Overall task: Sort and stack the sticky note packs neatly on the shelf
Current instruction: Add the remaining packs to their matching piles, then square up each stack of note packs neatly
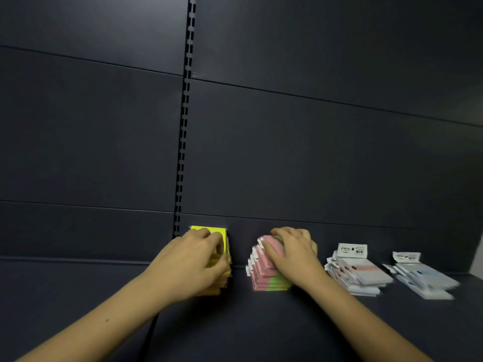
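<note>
A tall stack of yellow sticky note packs (220,232) stands on the dark shelf (261,322) close to the back panel. My left hand (193,259) wraps its fingers round the front and right side of that stack. To the right sits a stack of pink and green packs (264,276), fanned out toward the back. My right hand (292,253) lies over its top and right side with fingers curled on the packs. Further right lie two low piles: white and pink packs (358,274) and pale blue packs (423,279).
A dark back panel (287,152) rises right behind the stacks, with a slotted upright (184,126) left of centre. A seam between two shelf boards (150,333) runs under my left forearm. The shelf's right end is near the blue pile.
</note>
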A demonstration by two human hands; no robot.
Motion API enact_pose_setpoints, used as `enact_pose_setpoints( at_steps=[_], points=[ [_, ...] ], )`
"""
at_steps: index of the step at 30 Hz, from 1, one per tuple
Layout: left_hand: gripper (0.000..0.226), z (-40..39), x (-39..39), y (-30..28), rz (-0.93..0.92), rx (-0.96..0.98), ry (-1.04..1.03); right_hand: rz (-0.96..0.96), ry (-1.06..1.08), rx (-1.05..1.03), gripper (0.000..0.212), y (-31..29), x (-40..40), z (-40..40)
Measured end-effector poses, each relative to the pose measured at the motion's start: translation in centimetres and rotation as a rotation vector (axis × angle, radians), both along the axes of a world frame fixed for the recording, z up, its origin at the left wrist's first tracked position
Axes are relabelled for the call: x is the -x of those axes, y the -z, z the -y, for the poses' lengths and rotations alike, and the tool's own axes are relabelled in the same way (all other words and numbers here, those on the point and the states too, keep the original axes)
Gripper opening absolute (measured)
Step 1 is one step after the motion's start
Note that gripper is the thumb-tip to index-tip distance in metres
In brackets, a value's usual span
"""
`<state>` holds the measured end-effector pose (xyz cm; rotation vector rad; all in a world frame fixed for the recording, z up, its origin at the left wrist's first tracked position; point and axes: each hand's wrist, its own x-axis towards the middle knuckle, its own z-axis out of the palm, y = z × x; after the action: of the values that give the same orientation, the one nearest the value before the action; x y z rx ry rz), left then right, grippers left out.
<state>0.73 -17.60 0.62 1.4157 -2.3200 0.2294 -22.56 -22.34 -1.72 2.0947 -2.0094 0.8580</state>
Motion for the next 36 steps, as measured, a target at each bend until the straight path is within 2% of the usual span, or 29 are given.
enact_pose_setpoints(
  at_steps=[1,4,7,14,21,26,28,33,36],
  points=[
    [0.06,-0.1,0.0,0.1,-0.001,0.005,0.006,-0.015,-0.004,0.018,0.047,-0.1,-0.1,-0.7],
    [0.045,-0.5,0.5,0.5,-0.041,-0.011,0.028,-0.055,-0.022,0.026,0.043,-0.1,-0.6,-2.8],
    [0.049,-1.4,1.1,0.9,-0.031,-0.003,0.045,-0.089,-0.035,-0.015,0.045,0.0,-0.7,-4.2],
    [0.06,-5.5,3.0,2.0,0.035,-0.031,-0.078,-0.119,-0.074,-0.066,0.048,0.2,2.0,-8.9],
    [0.05,-11.4,7.8,2.7,0.03,-0.051,-0.197,-0.085,-0.179,-0.114,0.045,1.7,7.1,-14.0],
    [0.049,-13.7,9.3,3.3,-0.018,-0.104,-0.265,0.03,-0.27,-0.153,0.04,2.4,7.7,-14.6],
    [0.045,-13.4,8.6,3.0,-0.063,-0.129,-0.318,0.145,-0.327,-0.161,0.036,2.1,6.5,-13.7],
    [0.039,-8.9,4.3,1.3,-0.273,-0.181,-0.414,0.423,-0.379,-0.221,0.036,0.1,1.6,-10.4],
    [0.031,-5.5,1.6,0.2,-0.335,-0.141,-0.419,0.448,-0.363,-0.292,0.037,-0.5,-1.6,-7.8]
  ],
)
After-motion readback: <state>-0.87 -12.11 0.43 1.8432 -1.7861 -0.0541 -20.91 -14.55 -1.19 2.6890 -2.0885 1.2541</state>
